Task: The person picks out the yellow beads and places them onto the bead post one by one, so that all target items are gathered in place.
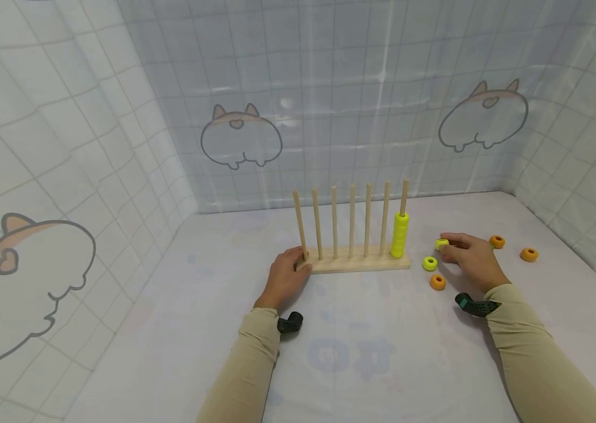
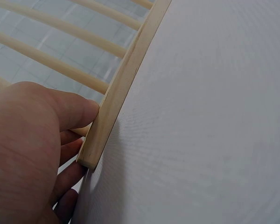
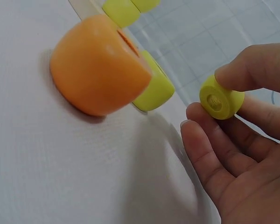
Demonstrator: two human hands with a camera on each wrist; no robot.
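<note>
A wooden rack [image 1: 358,265] with several upright pegs stands on the table. My left hand [image 1: 285,278] grips its left end, the thumb [image 2: 84,112] on the front edge of the base. On the rightmost peg sits a stack of yellow beads [image 1: 399,236], the peg's top showing above it. To the right of the rack, my right hand [image 1: 470,257] pinches a yellow bead [image 3: 221,98] between thumb and fingers, its hole facing the wrist camera. Close by on the table lie another yellow bead [image 1: 429,264] and an orange bead [image 1: 438,282].
Two more orange beads lie beyond the right hand, one nearer bead [image 1: 497,241] and one farther right bead [image 1: 529,254]. A white cloth [image 1: 197,329] covers the table. Tile-patterned sheets [image 1: 330,117] hang behind and at both sides.
</note>
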